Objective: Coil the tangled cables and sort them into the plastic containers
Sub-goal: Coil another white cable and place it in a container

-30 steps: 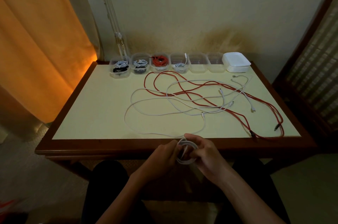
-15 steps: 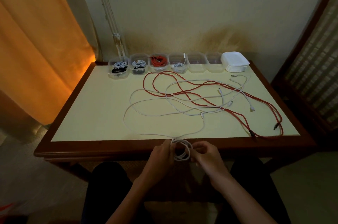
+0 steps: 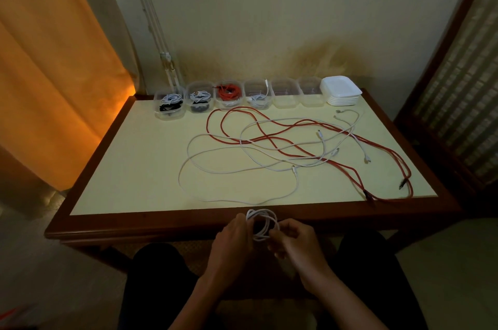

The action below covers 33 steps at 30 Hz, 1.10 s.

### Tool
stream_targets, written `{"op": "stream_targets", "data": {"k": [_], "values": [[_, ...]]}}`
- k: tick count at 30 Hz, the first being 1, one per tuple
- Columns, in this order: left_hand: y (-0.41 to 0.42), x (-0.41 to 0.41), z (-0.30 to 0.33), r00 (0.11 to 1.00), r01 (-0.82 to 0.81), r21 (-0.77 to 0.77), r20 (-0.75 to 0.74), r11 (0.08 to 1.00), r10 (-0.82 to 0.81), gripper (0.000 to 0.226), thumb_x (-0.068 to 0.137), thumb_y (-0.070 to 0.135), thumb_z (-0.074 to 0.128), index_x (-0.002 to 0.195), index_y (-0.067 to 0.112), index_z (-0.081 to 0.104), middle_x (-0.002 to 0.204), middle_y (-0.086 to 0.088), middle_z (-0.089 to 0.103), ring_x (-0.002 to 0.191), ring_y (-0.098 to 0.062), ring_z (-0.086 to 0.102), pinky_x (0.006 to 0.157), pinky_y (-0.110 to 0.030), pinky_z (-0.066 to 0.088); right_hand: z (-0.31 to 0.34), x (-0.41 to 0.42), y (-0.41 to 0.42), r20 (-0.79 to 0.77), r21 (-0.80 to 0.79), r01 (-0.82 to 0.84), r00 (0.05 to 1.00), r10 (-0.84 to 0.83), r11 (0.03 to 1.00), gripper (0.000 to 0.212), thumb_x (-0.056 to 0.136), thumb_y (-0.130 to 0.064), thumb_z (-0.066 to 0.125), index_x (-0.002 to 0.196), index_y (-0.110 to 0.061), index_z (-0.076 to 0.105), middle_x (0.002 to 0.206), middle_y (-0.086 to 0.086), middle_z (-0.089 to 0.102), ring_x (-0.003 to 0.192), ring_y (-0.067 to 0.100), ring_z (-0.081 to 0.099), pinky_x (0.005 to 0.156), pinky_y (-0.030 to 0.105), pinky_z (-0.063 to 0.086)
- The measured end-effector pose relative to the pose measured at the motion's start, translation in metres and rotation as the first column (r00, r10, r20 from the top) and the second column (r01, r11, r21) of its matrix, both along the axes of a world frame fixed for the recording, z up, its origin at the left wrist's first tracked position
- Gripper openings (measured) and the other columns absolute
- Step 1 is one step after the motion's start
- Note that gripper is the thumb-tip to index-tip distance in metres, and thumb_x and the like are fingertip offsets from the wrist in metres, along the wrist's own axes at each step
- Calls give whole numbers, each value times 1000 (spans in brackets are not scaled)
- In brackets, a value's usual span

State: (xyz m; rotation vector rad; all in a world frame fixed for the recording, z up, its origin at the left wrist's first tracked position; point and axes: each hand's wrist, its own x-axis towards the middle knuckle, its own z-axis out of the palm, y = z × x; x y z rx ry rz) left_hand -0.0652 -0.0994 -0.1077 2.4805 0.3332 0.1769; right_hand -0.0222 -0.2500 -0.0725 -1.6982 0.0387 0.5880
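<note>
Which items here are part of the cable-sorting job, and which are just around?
Job: white coil held by left hand and right hand; loose white cables; red cable; plastic containers.
Around: lid stack; table; curtain.

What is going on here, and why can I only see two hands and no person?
The camera sits on the person's head and looks down, so you see only their arms and knees. The left hand and right hand are winding a white cable into a small coil at the near edge of the table. More white cable and a long red cable lie tangled on top. At the back stands a row of clear plastic containers; four already hold coiled cables, two look empty. Beside them is a stack of white lids.
</note>
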Motion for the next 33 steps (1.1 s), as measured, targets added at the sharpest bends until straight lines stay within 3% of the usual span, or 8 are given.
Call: {"op": "stream_targets", "data": {"k": [6,10,13,20,23,26,29,33], "values": [[14,-13,-9,1000,1,214,-29,977,5,30,96,42,26,106,22,45,98,9,39,64,-7,43,51,-18,35,12,25,-18,-223,104,-76,970,98,992,14,90,-7,66,79,-4,74,81,11,71,83,28,66,67,34,52],[21,-8,-6,1000,0,-42,21,999,1,9,99,24,48,95,17,52,85,7,61,68,-7,59,61,-31,51,18,34,-18,53,-77,-183,981,188,980,19,92,-8,64,78,-9,77,69,4,69,75,17,63,71,26,48],[20,-8,4,998,-48,-300,16,953,55,12,98,20,52,94,12,61,83,3,64,68,-4,62,60,-23,51,17,36,-16,386,-310,-216,861,330,926,14,91,-10,66,85,-13,78,74,-8,71,75,2,65,68,15,48],[28,-7,30,996,-21,-782,-70,622,-55,30,98,20,45,90,1,66,80,-19,65,73,-29,60,68,-33,48,2,28,-13,634,-404,-72,697,336,912,12,85,-6,71,90,-16,78,82,-19,62,79,-2,58,74,11,45],[25,-5,29,994,13,-769,-60,639,-94,28,98,20,48,97,-1,67,89,-22,68,77,-26,65,71,-32,53,-1,22,-11,500,-313,-137,817,286,940,10,86,-8,72,91,-14,79,83,-11,72,79,2,66,73,14,51],[15,-3,28,995,-22,-663,-90,748,-50,23,100,18,48,98,7,68,87,-13,70,71,-13,68,61,-21,53,6,15,-10,67,58,-166,985,162,984,14,91,-7,65,94,-11,79,90,6,77,89,19,73,81,30,58],[8,-4,23,997,-42,-496,-75,867,5,21,100,21,48,95,14,67,77,-6,69,56,-7,63,51,-18,50,8,12,-8,-285,318,-7,953,102,948,24,99,-14,53,102,-1,73,102,21,73,98,33,71,90,48,55],[3,-6,21,999,25,-356,-22,934,-35,17,100,22,51,94,19,67,67,2,68,46,-7,61,50,-19,49,2,11,-8,-263,252,-58,956,126,966,28,100,-27,53,114,-7,68,106,14,74,101,30,71,83,44,58]]}}
